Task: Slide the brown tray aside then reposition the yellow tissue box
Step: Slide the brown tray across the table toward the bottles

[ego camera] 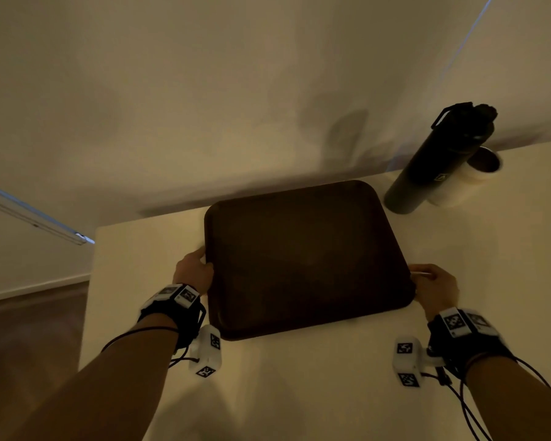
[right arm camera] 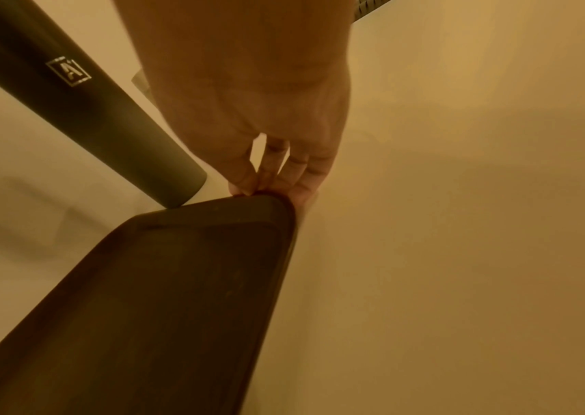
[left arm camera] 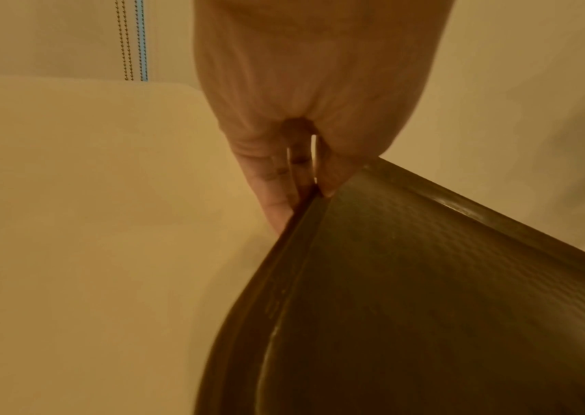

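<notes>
A dark brown tray [ego camera: 306,259] lies flat in the middle of the pale table [ego camera: 299,393]. My left hand [ego camera: 193,270] grips the tray's left rim, thumb on top and fingers beneath the edge. In the left wrist view the left hand [left arm camera: 305,179] pinches the rim of the tray [left arm camera: 426,294]. My right hand [ego camera: 433,284] holds the tray's right rim near the front corner. The right wrist view shows the right hand [right arm camera: 269,182] with thumb and fingertips closed over the edge of the tray [right arm camera: 163,294]. No yellow tissue box is in any view.
A tall dark bottle [ego camera: 439,160] stands just past the tray's far right corner, close to the tray in the right wrist view, where the bottle [right arm camera: 81,92] fills the upper left. A white cup [ego camera: 468,176] sits behind it. A wall runs along the table's back; the table's left edge drops to the floor.
</notes>
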A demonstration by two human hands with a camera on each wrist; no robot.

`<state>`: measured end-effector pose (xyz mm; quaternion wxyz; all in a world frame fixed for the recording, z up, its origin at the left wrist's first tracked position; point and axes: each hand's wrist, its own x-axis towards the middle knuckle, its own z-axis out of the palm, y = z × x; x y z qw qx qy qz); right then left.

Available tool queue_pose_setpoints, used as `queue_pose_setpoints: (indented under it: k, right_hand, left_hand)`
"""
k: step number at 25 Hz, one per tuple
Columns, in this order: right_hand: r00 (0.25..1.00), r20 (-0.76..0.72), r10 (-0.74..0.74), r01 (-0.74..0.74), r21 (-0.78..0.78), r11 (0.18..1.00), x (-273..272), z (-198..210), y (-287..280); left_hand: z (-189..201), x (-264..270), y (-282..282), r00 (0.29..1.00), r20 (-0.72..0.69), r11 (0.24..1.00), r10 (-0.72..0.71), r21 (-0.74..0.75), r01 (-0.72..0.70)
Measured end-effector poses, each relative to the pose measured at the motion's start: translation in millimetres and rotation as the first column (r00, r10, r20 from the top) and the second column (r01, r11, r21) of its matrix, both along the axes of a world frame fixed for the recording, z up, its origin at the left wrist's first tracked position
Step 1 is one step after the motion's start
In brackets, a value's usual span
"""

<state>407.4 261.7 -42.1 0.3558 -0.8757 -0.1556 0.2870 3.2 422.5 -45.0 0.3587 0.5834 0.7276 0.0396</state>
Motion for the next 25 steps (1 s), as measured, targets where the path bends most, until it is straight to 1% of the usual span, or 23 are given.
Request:
queue_pose_setpoints:
  k: [6, 16, 19, 22, 25]
  right_hand:
    - [1.0, 0.021, -0.015, 0.015, -0.004, 1.0, 2, -1, 14]
    - [0.999, 0.016, -0.031, 0.03, 0.014, 0.999, -1, 0, 19]
    - [0.999, 0.028, -0.018, 0.019, -0.013, 1.0, 1, -2, 19]
    - [1.0, 0.03, 0.004, -0.003, -0.029, 1.0, 3, -5, 18]
    - [0.999, 0.048, 0.014, -0.012, -0.037, 0.999, -4, 0, 15]
  left_hand:
    - [-1, 1, 10, 1.0, 0.005, 1.0, 0.011, -0.001, -0.011]
    - [-2, -2, 9, 0.999, 0.02, 0.999, 0.04, 0.005, -0.04]
    - [-5, -2, 10, 0.999, 0.021, 0.999, 0.044, 0.001, -0.044]
    - [-6, -5, 10, 0.999, 0.028, 0.999, 0.044, -0.019, -0.043]
    - [4, -7, 4, 0.994, 0.068, 0.994, 0.086, -0.077, -0.081]
